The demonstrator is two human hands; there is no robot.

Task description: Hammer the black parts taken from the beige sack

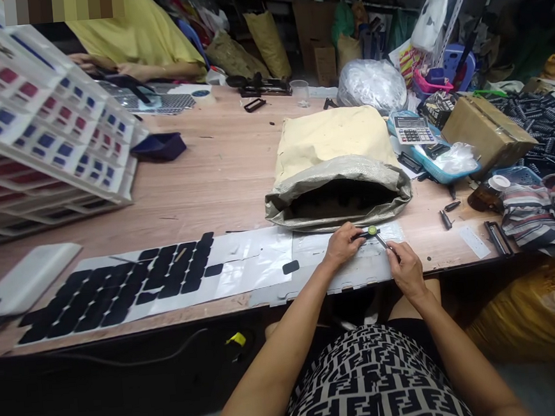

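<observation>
small tool point(374, 233), pinched by both hands point(342, 244)

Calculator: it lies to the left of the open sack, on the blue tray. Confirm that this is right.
Not quite. The head view shows the calculator to the right of the open sack, not the left. It does lie on the blue tray.

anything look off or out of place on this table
One black pad lies alone on the white sheet, apart from the packed rows of pads to its left. The sack lies on its side, mouth gaping toward the hands. Left hand and right hand hold a small tool. No spill or damage shows.
</observation>
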